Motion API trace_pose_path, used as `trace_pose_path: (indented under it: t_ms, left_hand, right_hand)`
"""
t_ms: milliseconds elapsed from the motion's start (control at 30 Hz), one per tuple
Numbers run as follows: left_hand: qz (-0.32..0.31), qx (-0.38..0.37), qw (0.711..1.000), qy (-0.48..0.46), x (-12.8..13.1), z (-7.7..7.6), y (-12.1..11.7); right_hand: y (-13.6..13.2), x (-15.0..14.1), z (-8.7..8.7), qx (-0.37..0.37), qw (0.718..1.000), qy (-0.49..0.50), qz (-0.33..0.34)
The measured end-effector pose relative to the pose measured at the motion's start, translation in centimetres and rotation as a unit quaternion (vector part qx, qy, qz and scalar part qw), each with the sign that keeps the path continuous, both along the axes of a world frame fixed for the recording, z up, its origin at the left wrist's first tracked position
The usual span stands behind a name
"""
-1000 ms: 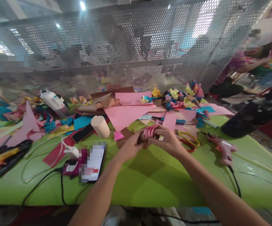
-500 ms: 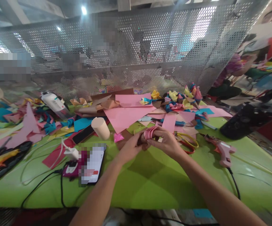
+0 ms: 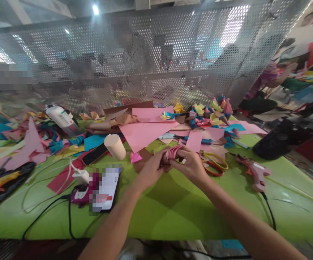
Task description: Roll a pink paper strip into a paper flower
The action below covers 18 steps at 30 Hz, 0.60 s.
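Both hands meet above the green table (image 3: 178,216), round a pink curled strip of paper (image 3: 173,153) with ridges or stripes. My left hand (image 3: 154,168) is closed on its left side, on what looks like a brown paper piece partly hidden by the fingers. My right hand (image 3: 190,162) pinches the pink strip from the right, with thumb below and fingers bent over. Just right of this hand lie scissors (image 3: 214,162) with yellow and red handles. Behind the hands are pink paper sheets (image 3: 148,131).
A pink glue gun (image 3: 254,171) with a black cord lies at right, near a dark bottle (image 3: 283,139). At left are a phone (image 3: 109,191), a white plug (image 3: 81,176), a cardboard tube (image 3: 115,146) and a white bottle (image 3: 61,119). Paper flowers (image 3: 202,113) stand at the back.
Almost nothing differs. The view has shifted very slightly, and both hands stay closed round the curled pink paper in the same place.
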State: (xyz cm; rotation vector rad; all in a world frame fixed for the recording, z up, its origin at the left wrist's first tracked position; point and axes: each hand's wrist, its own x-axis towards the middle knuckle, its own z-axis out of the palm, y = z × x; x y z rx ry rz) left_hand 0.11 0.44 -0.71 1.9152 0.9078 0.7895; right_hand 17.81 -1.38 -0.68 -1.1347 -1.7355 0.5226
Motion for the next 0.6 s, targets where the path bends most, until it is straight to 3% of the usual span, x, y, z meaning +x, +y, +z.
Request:
trace_pose_path:
  t_ms: [600]
  left_hand:
    - [0.023,0.066,0.995,0.070,-0.06,-0.08,-0.03]
  right_hand:
    - [0.66,0.26,-0.92,-0.011,1.000,0.001,-0.006]
